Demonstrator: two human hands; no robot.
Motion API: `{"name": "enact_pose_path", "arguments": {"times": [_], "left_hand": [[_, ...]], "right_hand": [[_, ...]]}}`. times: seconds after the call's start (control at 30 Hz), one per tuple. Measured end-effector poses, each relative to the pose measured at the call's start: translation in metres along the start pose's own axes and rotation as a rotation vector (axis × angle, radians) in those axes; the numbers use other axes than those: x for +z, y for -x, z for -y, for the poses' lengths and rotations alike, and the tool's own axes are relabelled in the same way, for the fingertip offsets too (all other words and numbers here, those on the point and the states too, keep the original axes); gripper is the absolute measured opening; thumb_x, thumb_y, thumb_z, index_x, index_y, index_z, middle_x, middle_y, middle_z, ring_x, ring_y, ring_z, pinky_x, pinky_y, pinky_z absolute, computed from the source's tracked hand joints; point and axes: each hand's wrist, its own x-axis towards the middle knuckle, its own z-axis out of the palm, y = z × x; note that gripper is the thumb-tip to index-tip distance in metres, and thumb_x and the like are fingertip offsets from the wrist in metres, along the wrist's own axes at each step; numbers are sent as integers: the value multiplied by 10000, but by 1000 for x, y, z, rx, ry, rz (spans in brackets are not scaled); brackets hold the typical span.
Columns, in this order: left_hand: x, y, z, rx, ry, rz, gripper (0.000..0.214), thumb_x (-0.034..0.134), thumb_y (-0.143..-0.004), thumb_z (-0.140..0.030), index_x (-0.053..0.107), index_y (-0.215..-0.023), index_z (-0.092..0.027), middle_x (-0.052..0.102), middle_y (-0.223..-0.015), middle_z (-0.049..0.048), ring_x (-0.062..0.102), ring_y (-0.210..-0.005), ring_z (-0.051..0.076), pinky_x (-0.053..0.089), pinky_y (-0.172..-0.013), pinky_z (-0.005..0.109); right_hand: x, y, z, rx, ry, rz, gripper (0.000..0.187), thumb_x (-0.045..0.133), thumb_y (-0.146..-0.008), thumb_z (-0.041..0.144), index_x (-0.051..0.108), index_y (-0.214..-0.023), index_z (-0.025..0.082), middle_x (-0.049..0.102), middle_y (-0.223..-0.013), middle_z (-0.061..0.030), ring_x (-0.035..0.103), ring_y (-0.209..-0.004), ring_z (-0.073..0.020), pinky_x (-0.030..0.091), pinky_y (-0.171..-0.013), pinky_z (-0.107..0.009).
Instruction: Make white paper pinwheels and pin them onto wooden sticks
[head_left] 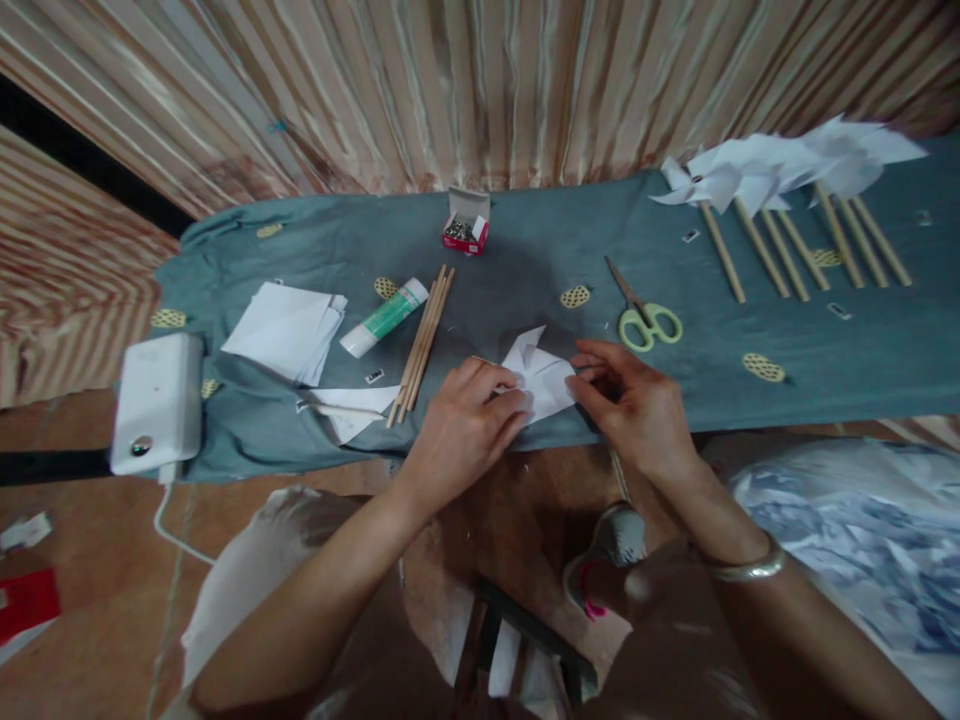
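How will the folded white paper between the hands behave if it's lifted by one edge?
The white paper is probably very light and floppy, since it looks like a thin single sheet. Its folds may spring open if the left hand lets go, as its fingers press near the middle. The upturned far corner could crease easily if pushed.

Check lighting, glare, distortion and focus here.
Head view: dim light, a soft shadow on the tablecloth beyond the held paper pinwheel; head view: a glint on the bracelet; head view: edges stretched, striped curtain splaying outward; head view: soft detail, glue stick lettering unreadable.
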Motion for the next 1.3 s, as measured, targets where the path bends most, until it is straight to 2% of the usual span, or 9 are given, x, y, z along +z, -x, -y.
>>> {"name": "enact_pose_path", "arguments": {"times": [0.1,0.23,0.57,0.7,0.8,0.87,0.93,1.03,1.3], "left_hand": [[5,0,-8,34,-24,68,171,569,-888,-287,650,-973,-162,633,-977,81,551,-926,220,468,-772,364],[10,-1,-12,32,-52,138,150,581,-879,-251,651,-970,-154,628,-949,75,566,-891,207,479,-765,351],[11,-3,-16,35,-114,140,143,525,-893,-165,658,-857,-130,629,-838,66,595,-802,190,512,-691,312],[8,-1,-16,11,-106,131,172,500,-901,-162,658,-841,-128,630,-831,66,609,-800,185,514,-691,301],[6,1,-16,4,-102,119,171,495,-902,-162,656,-855,-130,634,-842,63,616,-797,179,513,-686,293],[5,1,-16,6,-102,123,168,495,-902,-162,654,-860,-127,635,-845,63,617,-782,174,512,-671,287],[3,1,-17,13,-106,130,170,492,-902,-162,651,-856,-124,634,-843,63,615,-767,171,508,-653,282],[2,2,-18,31,-117,133,180,486,-905,-168,646,-835,-125,633,-844,61,609,-751,174,500,-627,286],[4,2,-21,66,-138,157,172,487,-908,-182,644,-851,-142,642,-838,57,595,-786,200,477,-679,330]], "right_hand": [[-3,4,2,-43,72,-9,319,594,-803,249,636,-1114,187,735,-907,-50,683,-704,-187,563,-699,-349],[-6,6,1,-72,121,0,305,590,-810,247,635,-1108,196,735,-891,-39,670,-664,-175,556,-671,-328],[-9,5,-4,-56,103,35,279,599,-805,244,637,-1078,199,719,-880,-35,643,-668,-167,533,-681,-325],[-13,6,-6,-9,38,92,215,608,-800,232,650,-1008,194,681,-769,-14,607,-622,-154,505,-635,-301],[-18,6,-8,-25,-61,127,184,606,-792,207,647,-971,212,688,-958,-47,633,-745,-166,504,-682,-313],[-21,7,-9,-54,-120,145,195,626,-770,191,651,-961,223,622,-1212,-74,632,-952,-203,505,-785,-351],[-24,8,-10,-79,-163,179,207,659,-750,191,666,-953,231,538,-1346,-74,583,-1112,-237,482,-892,-404],[-25,9,-12,-106,-226,219,170,691,-749,215,701,-916,248,516,-1373,-54,549,-1181,-246,437,-992,-454],[-19,11,-12,-102,-230,227,54,699,-778,285,734,-808,257,546,-1348,-34,533,-1204,-269,411,-1034,-473]]}}
